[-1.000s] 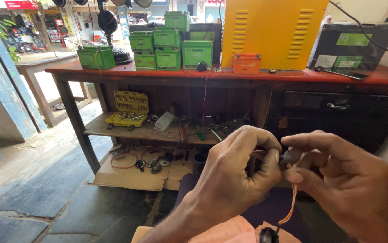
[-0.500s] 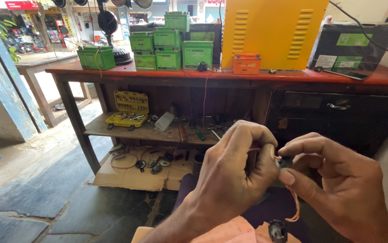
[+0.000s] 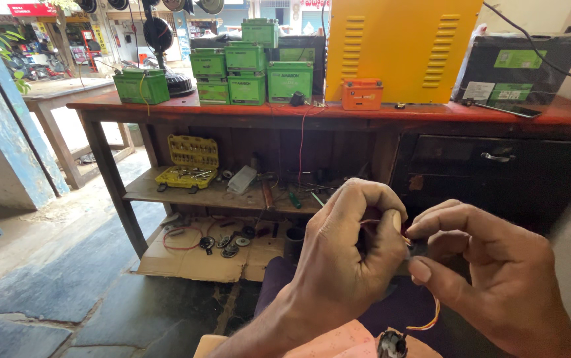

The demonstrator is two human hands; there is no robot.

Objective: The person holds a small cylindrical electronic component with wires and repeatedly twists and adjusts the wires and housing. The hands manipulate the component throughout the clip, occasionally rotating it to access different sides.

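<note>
From the head view, our left hand [image 3: 348, 258] and right hand [image 3: 491, 278] meet, fingers pinched together on one thin orange wire [image 3: 428, 321] that loops down to a small dark plug [image 3: 391, 345]. On the red bench [image 3: 431, 114] we count six green boxes [image 3: 245, 63], one orange box [image 3: 361, 94], one yellow cabinet [image 3: 398, 46].

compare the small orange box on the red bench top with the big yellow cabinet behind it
The small orange box is low, wider than tall, and stands at the front of the red bench top; the big yellow cabinet towers behind it, its top cut off by the frame. The cabinet has rows of vent slots on its face; the box shows none. The box is orange, the cabinet yellow. Both rest on that bench top.
</note>
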